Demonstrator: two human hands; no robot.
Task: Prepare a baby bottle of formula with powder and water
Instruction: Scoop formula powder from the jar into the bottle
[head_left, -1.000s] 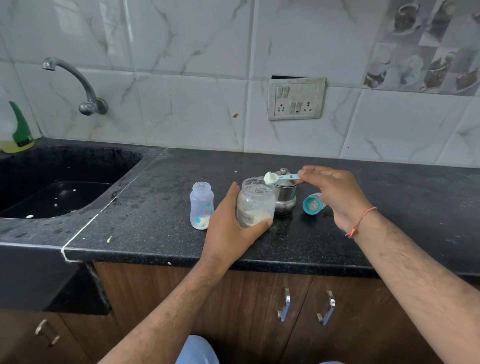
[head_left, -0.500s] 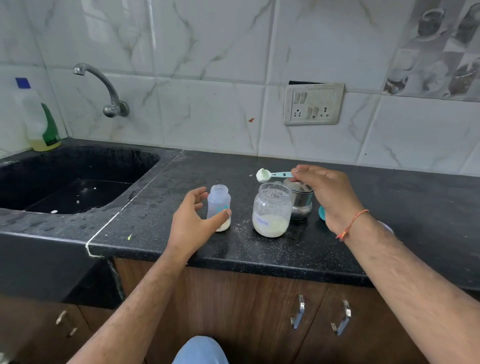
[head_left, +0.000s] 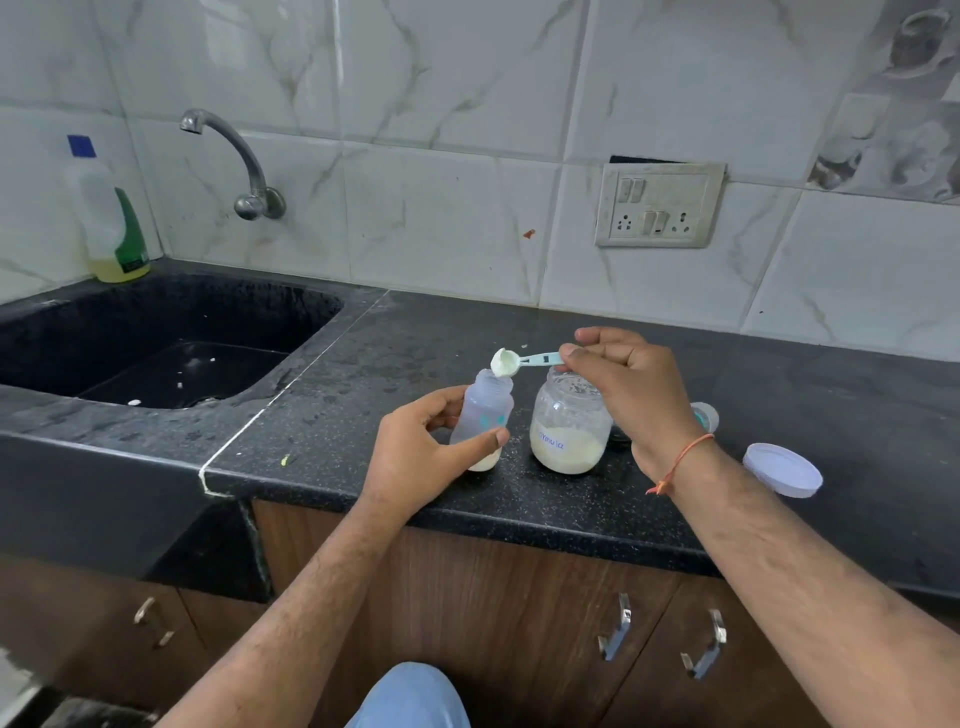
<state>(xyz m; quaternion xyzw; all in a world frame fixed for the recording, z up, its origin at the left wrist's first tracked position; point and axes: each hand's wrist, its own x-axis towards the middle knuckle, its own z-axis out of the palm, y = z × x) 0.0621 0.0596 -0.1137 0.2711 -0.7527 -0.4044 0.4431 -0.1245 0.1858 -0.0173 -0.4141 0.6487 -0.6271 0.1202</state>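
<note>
At the far left a detergent bottle (head_left: 115, 228) stands in the corner by the dark sink (head_left: 171, 358), under the wall tap (head_left: 236, 161). Moving right onto the black table (head_left: 415, 332), the left hand (head_left: 415, 457) wraps its grip around the baby bottle (head_left: 483, 415), thumb in front and fingers behind, holding it upright on the table just beside the formula jar (head_left: 570, 426); a little pale powder already lies in the bottle's base. Directly over the bottle's open neck sits the bowl of the scoop (head_left: 506, 362), heaped with powder and tipped toward the opening, its handle running roughly level and to the right into the right hand (head_left: 618, 384), whose grip pinches the handle's end between thumb and forefinger above the jar's mouth. So the bottle lies to the left of and below the right hand, a scoop's length away, and its long axis is vertical while the scoop's is horizontal: the coming move looks to be a roll of the right wrist to empty the powder straight down the neck, and a slight miss would spill onto the table. Further right, partly hidden behind the right wrist, a teal teat ring (head_left: 705, 415) rests, and the jar's white lid (head_left: 782, 470) lies flat nearer the table's edge.
</note>
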